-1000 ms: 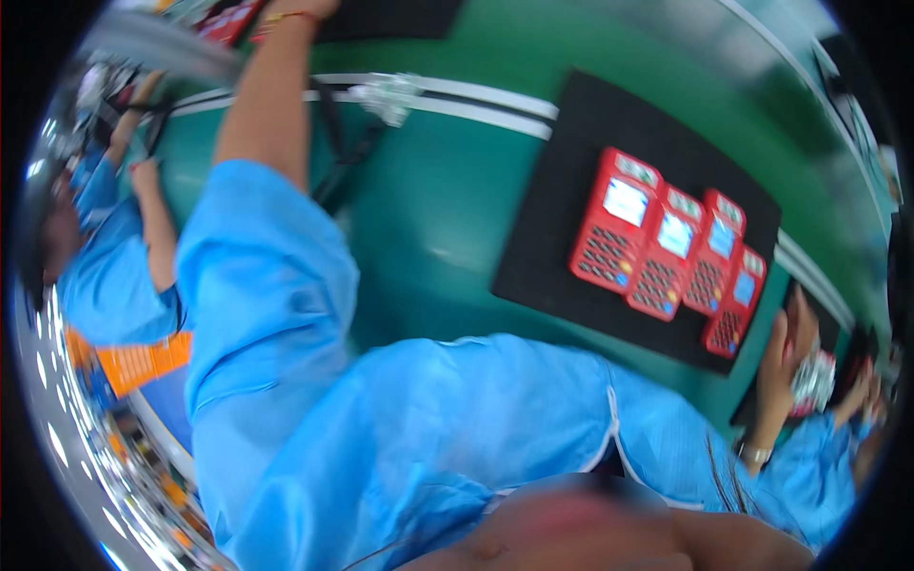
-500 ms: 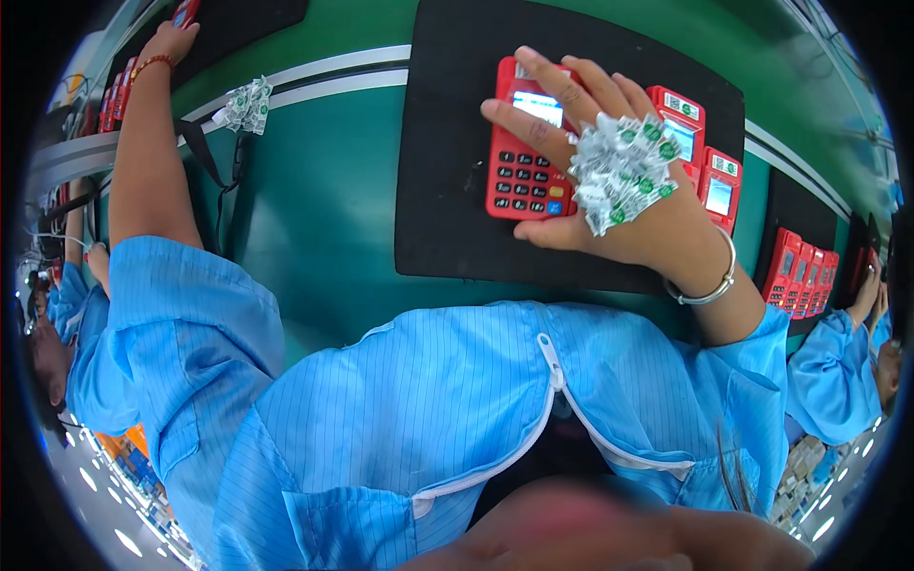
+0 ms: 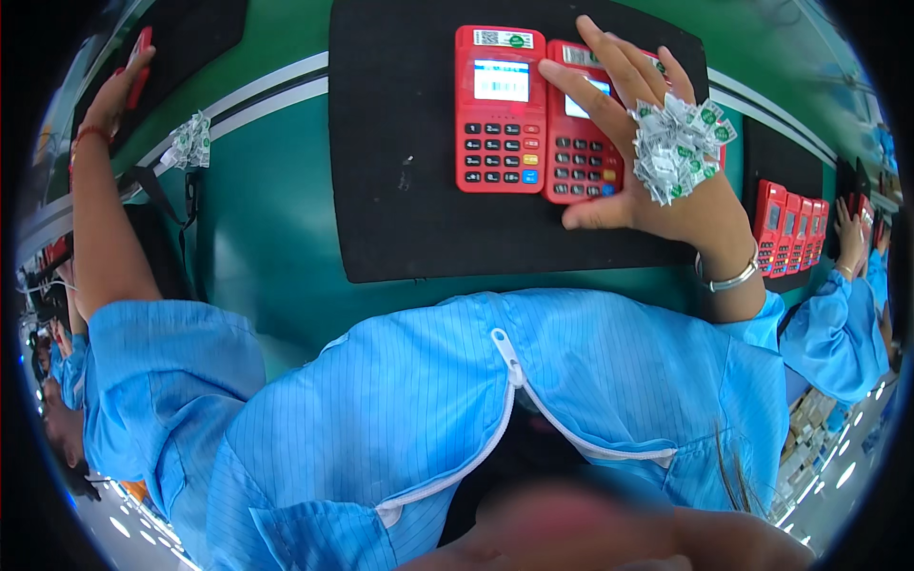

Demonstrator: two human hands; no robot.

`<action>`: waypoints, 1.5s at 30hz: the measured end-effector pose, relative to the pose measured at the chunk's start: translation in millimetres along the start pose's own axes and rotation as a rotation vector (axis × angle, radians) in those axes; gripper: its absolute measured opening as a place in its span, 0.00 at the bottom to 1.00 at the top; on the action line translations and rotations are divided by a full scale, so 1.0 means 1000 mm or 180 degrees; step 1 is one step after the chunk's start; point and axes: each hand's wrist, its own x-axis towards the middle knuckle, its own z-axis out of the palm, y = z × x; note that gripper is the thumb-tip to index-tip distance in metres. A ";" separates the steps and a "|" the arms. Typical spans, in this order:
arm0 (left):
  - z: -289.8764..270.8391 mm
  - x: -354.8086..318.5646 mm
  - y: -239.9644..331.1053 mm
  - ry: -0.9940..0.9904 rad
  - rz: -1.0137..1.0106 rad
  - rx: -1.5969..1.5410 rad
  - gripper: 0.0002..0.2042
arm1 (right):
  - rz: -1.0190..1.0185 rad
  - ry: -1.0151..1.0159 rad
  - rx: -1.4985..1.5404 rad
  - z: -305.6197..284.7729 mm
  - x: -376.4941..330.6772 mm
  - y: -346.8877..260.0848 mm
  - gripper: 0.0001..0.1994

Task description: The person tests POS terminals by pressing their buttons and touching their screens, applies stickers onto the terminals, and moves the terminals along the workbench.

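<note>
At the far left, my left hand (image 3: 119, 88) is closed on a red payment terminal (image 3: 141, 68), seen nearly edge-on above a black mat. My right hand (image 3: 657, 152) lies with fingers spread over a second red payment terminal (image 3: 583, 152), thumb by its lower edge and index finger across its upper left. A clump of small white-and-green stickers (image 3: 678, 147) clings to the back of this hand. Directly left of it, another red terminal (image 3: 500, 109) lies face up with its screen lit. Further red casing shows under my right hand, mostly hidden.
A large black mat (image 3: 400, 228) lies on the green bench under the terminals. Another sticker bunch (image 3: 188, 143) hangs at the pale rail, near a black strap (image 3: 162, 195). Several red terminals (image 3: 790, 228) stand in a row at the right, beside a co-worker's hand (image 3: 850, 238).
My right hand has moved off the first terminal onto the second, which now sits close against the first. My left hand has come lower with its terminal. The whole view has shifted.
</note>
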 end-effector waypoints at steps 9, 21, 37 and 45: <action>0.099 -0.297 0.169 0.0340 0.2800 0.0916 0.29 | -0.0113 -0.0159 0.0142 -0.014 0.005 0.009 0.52; 0.122 -0.280 0.176 0.0039 0.2578 -0.0081 0.18 | 0.0952 0.0918 0.0317 0.020 -0.087 0.057 0.41; 0.157 -0.297 0.142 0.0294 0.3106 -0.0439 0.16 | 0.1265 0.0877 0.2026 0.044 -0.107 0.001 0.52; 0.126 -0.379 0.117 -0.0353 0.1791 -0.1074 0.25 | 0.0519 0.0746 0.0823 0.042 -0.121 -0.018 0.61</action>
